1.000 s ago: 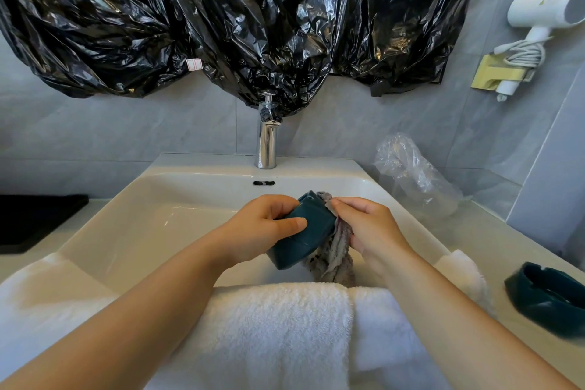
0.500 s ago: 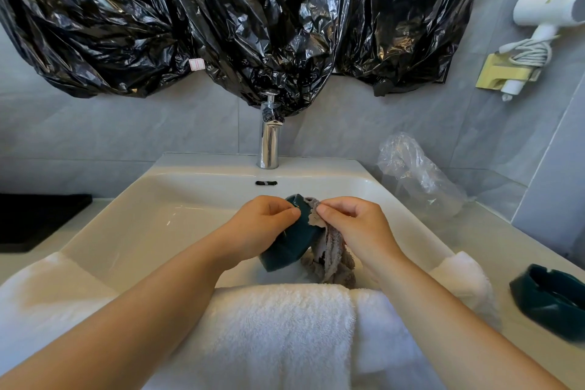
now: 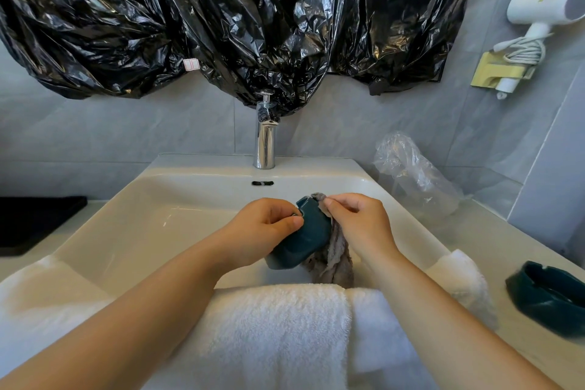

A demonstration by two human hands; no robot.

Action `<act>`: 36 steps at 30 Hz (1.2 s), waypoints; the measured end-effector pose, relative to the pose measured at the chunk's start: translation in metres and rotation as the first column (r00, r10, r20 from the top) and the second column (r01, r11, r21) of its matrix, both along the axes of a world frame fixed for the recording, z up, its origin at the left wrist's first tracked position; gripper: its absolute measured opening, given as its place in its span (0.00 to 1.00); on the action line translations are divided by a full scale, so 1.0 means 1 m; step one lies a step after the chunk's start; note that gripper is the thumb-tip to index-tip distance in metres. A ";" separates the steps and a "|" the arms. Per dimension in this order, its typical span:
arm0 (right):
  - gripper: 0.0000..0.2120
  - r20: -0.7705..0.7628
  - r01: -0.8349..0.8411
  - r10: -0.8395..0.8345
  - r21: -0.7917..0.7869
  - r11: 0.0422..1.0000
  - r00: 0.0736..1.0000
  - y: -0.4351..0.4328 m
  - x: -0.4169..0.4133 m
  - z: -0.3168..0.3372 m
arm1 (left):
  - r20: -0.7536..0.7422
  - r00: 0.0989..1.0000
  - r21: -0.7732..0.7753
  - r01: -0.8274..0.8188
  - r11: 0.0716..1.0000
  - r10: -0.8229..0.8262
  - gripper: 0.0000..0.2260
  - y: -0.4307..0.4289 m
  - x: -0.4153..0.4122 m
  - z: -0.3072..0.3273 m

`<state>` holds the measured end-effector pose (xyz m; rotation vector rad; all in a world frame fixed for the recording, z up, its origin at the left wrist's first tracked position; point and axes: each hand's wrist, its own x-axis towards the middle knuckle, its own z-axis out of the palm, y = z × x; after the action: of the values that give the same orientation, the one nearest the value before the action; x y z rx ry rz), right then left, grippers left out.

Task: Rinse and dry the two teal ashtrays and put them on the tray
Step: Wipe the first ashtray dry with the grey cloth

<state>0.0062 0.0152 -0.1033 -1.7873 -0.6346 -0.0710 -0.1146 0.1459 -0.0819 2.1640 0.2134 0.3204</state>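
Note:
Over the white sink (image 3: 133, 225) my left hand (image 3: 262, 228) grips a teal ashtray (image 3: 305, 239), tilted on its side with its underside toward me. My right hand (image 3: 361, 225) pinches a grey cloth (image 3: 332, 258) against the ashtray's upper right rim; the cloth hangs down below it. A second teal ashtray (image 3: 550, 301) sits upright on the counter at the far right, apart from both hands. The black tray (image 3: 34, 222) lies on the counter to the left of the sink.
A white towel (image 3: 272, 332) is draped over the sink's front edge. The chrome tap (image 3: 265, 142) stands behind the basin. A clear plastic bag (image 3: 414, 177) lies at the back right. Black plastic sheeting (image 3: 221, 19) covers the wall; a white hair dryer (image 3: 538, 6) hangs at top right.
The ashtray has been turned a little in my left hand, and my right hand with the cloth has shifted along its rim. The second ashtray has not moved.

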 end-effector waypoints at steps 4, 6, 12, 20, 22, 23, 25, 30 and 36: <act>0.05 -0.204 -0.026 0.035 0.047 0.999 0.978 -0.003 0.002 -0.005 | 0.002 1.000 -0.078 0.017 0.997 -0.017 0.10 0.004 -0.001 0.001; 0.04 -0.272 -0.046 0.075 0.109 0.993 0.959 -0.004 0.001 -0.003 | -0.006 1.000 -0.160 0.029 0.987 -0.031 0.10 0.004 -0.002 0.003; 0.04 -0.268 -0.149 0.176 0.116 0.982 0.947 -0.006 -0.011 0.004 | -0.041 0.999 -0.272 -0.003 0.962 -0.009 0.09 0.002 -0.001 0.006; 0.05 -0.065 -0.014 0.015 0.007 1.000 0.998 -0.006 -0.008 0.003 | -0.068 0.998 -0.094 -0.022 0.995 0.016 0.09 0.001 0.003 0.001; 0.06 -0.004 -0.030 0.030 0.011 1.000 1.000 -0.007 -0.010 0.004 | -0.057 0.998 -0.095 -0.014 0.995 0.008 0.09 0.001 0.003 0.001; 0.05 0.047 -0.053 0.052 0.011 0.999 0.998 -0.007 -0.011 0.004 | -0.053 0.999 -0.102 -0.008 0.995 0.002 0.09 0.001 0.003 0.001; 0.05 0.151 -0.082 0.081 -0.005 0.997 0.985 -0.005 -0.015 0.005 | -0.049 0.999 -0.098 -0.004 0.995 -0.001 0.08 0.002 0.003 0.000; 0.07 0.129 -0.073 0.078 -0.042 0.996 0.989 0.000 -0.013 0.006 | -0.068 0.997 -0.040 0.029 0.999 -0.032 0.08 0.003 0.003 -0.003; 0.04 0.120 -0.038 0.042 -0.038 0.999 0.992 -0.007 -0.013 0.005 | -0.052 0.999 -0.019 -0.006 1.000 0.005 0.08 0.004 0.003 -0.001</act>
<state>-0.0071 0.0087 -0.0980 -1.8138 -0.7623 -0.1426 -0.1117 0.1495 -0.0828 2.1551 0.2509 0.2650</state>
